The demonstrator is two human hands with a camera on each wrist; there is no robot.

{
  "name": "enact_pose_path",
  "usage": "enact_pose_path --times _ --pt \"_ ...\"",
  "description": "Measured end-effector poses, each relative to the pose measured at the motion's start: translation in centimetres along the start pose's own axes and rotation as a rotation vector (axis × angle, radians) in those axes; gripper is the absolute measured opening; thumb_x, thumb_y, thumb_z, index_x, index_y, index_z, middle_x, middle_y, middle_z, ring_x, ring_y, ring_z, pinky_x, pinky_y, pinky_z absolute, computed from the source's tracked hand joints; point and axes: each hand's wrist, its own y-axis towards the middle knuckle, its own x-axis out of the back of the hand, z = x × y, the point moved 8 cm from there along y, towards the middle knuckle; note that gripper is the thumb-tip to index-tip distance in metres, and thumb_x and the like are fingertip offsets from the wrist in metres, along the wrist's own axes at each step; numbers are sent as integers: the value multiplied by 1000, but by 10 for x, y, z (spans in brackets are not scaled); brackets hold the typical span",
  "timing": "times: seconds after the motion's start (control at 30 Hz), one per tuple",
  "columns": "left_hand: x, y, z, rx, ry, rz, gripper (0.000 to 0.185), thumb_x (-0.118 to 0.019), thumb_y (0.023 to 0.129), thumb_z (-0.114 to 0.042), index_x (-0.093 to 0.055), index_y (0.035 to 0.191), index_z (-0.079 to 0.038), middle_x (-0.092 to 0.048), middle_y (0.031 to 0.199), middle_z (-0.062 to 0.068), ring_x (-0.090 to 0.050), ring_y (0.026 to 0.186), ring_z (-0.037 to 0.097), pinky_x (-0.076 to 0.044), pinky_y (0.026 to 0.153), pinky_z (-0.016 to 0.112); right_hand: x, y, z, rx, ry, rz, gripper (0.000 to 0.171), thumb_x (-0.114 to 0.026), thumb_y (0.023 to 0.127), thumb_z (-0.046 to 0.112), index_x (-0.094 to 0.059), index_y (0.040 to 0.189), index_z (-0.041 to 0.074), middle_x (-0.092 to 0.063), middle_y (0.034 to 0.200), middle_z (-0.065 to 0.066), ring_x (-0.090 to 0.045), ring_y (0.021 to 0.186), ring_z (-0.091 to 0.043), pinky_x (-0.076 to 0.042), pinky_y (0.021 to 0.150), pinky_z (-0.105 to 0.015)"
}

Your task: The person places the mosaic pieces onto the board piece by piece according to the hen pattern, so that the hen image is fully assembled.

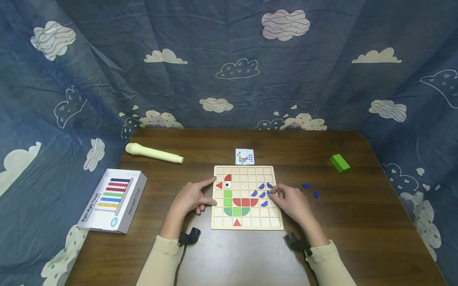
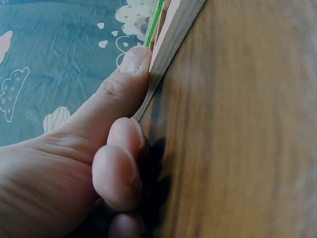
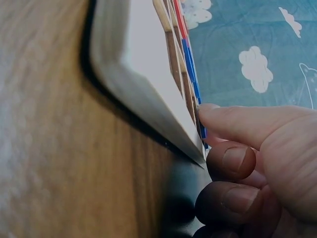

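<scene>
Setting the piece: a blue piece (image 1: 270, 192) is being seated in the right part of the puzzle board (image 1: 247, 226), among the other blue pieces (image 1: 261, 186) there; as a judgement, it is best lowered flat into one square and turned until its curve matches the pattern card (image 1: 245, 156).
Steadying: the board is best kept from sliding while the piece is nudged, and the left hand (image 1: 191, 197) is well placed for that at the left edge.
Left fingers: the forefinger is stretched onto the board's left rim near the red triangle (image 1: 219, 185); in the left wrist view the thumb (image 2: 126, 79) is pressed flat against the board's edge, the other fingers curled on the table (image 1: 358, 222), nothing held.
Right fingers: the right hand (image 1: 291, 200) is laid at the board's right edge; in the right wrist view the forefinger (image 3: 233, 121) is extended onto the blue piece, the rest tucked under. Whether the thumb pinches it too cannot be told.
Spare pieces: two loose blue pieces (image 1: 305, 185) are left on the table just right of the board.
Care: the neighbouring pieces could be knocked askew, so light touches are called for.
</scene>
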Motion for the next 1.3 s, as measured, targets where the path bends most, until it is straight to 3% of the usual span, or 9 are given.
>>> enact_pose_path --times 0.3,0.43,0.57,0.73,0.87,1.17,1.3 --pt "1 -1 -2 -14 1 -2 91 -90 69 -39 -43 147 -48 -62 50 4 -60 39 15 -47 39 25 3 0 -6 -17 34 -7 22 -73 91 35 -70 104 18 -53 63 1 -46 54 -15 -32 48 -28" --pt "-1 -1 -1 -16 2 4 91 -90 70 -41 -43 147 -48 -62 50 4 -60 40 15 -48 40 26 24 -1 -26 -27 79 -93 25 -70 93 37 -69 108 17 -52 63 0 -45 53 -15 -33 47 -28" --pt "-2 0 0 -22 8 6 92 -89 69 -42 -42 148 -48 -62 51 3 -60 40 15 -47 40 26 55 -5 -57 -45 -8 -190 27 -67 96 30 -66 118 15 -50 64 -1 -42 51 -16 -31 44 -29" --pt "-1 0 1 -20 13 8 91 -89 70 -41 -42 148 -48 -62 51 4 -60 39 16 -47 40 25 66 -5 -82 -77 -121 -109 35 -62 99 31 -63 130 16 -50 66 -1 -41 52 -16 -29 45 -30" --pt "1 -1 0 -13 2 10 91 -89 70 -40 -42 147 -49 -62 51 4 -60 39 16 -47 40 25 64 -3 -86 -96 -137 -78 32 -60 99 35 -67 124 16 -50 66 -1 -43 54 -17 -29 47 -31" --pt "2 1 0 -8 11 9 91 -89 70 -40 -42 148 -48 -63 51 4 -60 39 15 -47 40 25 64 -1 -83 -103 -169 -138 25 -63 96 33 -72 108 12 -57 64 -1 -47 56 -19 -31 49 -32" --pt "1 0 0 -12 13 11 91 -89 70 -40 -42 148 -48 -63 51 4 -60 39 15 -48 40 25 61 -4 -70 -98 -152 -145 25 -66 95 33 -73 105 11 -57 64 -1 -47 57 -18 -31 50 -31"
